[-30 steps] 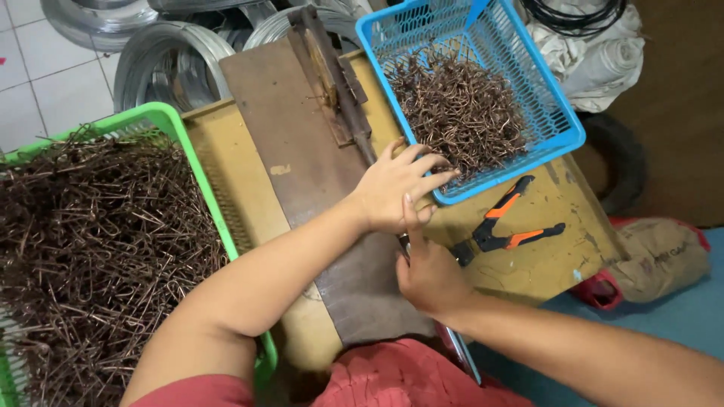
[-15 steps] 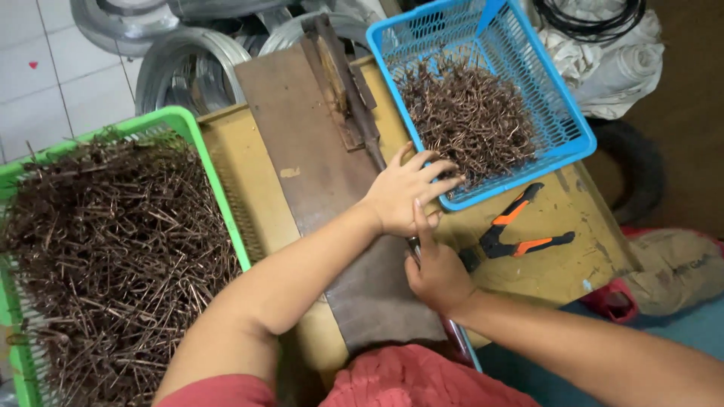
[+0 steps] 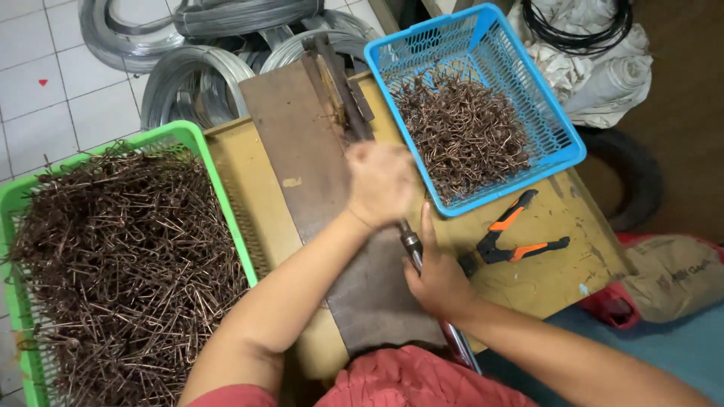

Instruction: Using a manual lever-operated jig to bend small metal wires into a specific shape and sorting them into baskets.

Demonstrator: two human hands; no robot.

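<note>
Left hand (image 3: pixel 381 185) is blurred over the bender (image 3: pixel 339 83), near the blue basket (image 3: pixel 562 139); closed or not, cannot tell. Right hand (image 3: pixel 437 279) is clenched on the lever (image 3: pixel 413 245). Risk: a finger gets pinched if the lever comes down w/ the left hand so close. Worn yellow bench (image 3: pixel 566 249) holds pliers (image 3: pixel 513 237); green basket (image 3: pixel 192 139) at left, wire coils (image 3: pixel 188 83) on tile floor.

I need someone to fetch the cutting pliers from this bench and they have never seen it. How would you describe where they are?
Start at the yellow workbench and find the blue basket of bent brown wire on its right side. Just below that basket's near edge lie the pliers, flat on the bare benchtop. They are the only tool with orange and black handles.
</note>
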